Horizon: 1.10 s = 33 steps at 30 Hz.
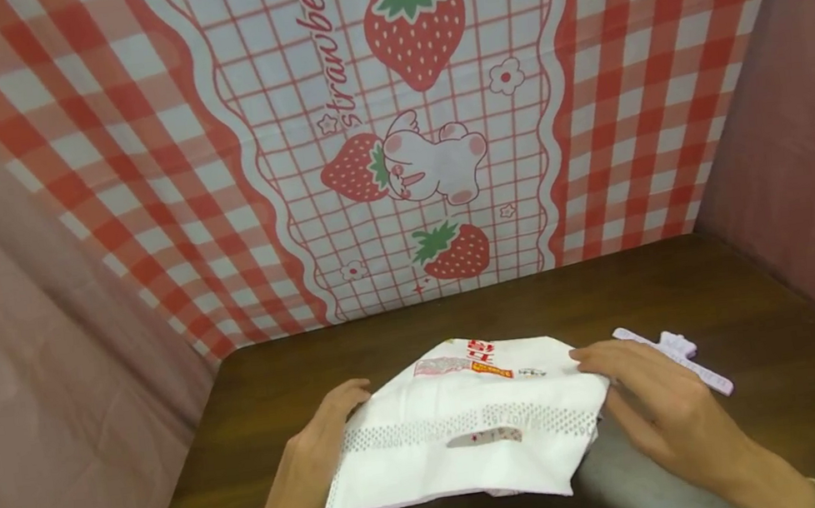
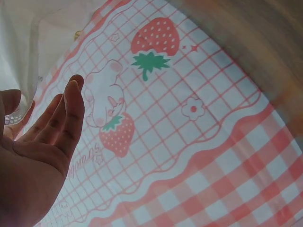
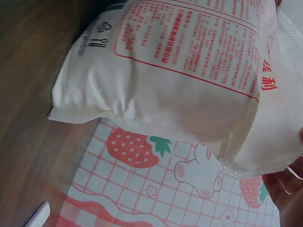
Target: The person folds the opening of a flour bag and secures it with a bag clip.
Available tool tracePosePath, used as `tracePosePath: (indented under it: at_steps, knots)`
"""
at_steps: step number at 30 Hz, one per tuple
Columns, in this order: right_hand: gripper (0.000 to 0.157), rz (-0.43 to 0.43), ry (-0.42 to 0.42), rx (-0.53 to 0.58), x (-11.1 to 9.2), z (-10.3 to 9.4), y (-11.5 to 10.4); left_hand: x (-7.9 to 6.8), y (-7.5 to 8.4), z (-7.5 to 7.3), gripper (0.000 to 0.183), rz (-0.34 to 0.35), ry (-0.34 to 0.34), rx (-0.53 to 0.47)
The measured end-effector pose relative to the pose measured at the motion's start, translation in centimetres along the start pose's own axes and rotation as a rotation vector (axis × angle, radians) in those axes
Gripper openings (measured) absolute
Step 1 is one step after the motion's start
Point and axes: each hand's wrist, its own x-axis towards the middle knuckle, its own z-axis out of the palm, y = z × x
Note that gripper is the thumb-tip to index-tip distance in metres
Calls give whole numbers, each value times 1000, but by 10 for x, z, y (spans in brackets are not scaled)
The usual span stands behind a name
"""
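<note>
A white printed bag (image 1: 466, 440) with red lettering and a slot cut near its near edge is spread between the two hands. Its bulging, filled body (image 3: 180, 90) shows in the right wrist view, with red print on it. My left hand (image 1: 308, 441) is at the bag's left side; in the left wrist view its fingers (image 2: 68, 113) are fairly straight, apart from the thumb. At the bag's right corner, my right hand (image 1: 667, 409) pinches the edge. Only some fingers of that hand show in the right wrist view.
On the brown table (image 1: 280, 394), to the right behind the right hand, lies a pale lavender clip-like bar (image 1: 679, 353) with a small shaped knob. A strawberry-printed checked cloth (image 1: 434, 159) hangs at the back. Pink curtains (image 1: 31, 330) flank both sides.
</note>
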Motion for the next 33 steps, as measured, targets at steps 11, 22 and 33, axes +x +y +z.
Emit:
tracePosePath:
  at_steps: [11,22,33]
  knots:
    - [20,9,51,86,15,-1,7,22,7,-13,26,91,94,-151]
    - [16,138,60,148,22,-2,14,41,15,-19,17,54,229,-275]
    - [12,261,86,102,14,-3,30,57,19,-20,15,23,278,-339]
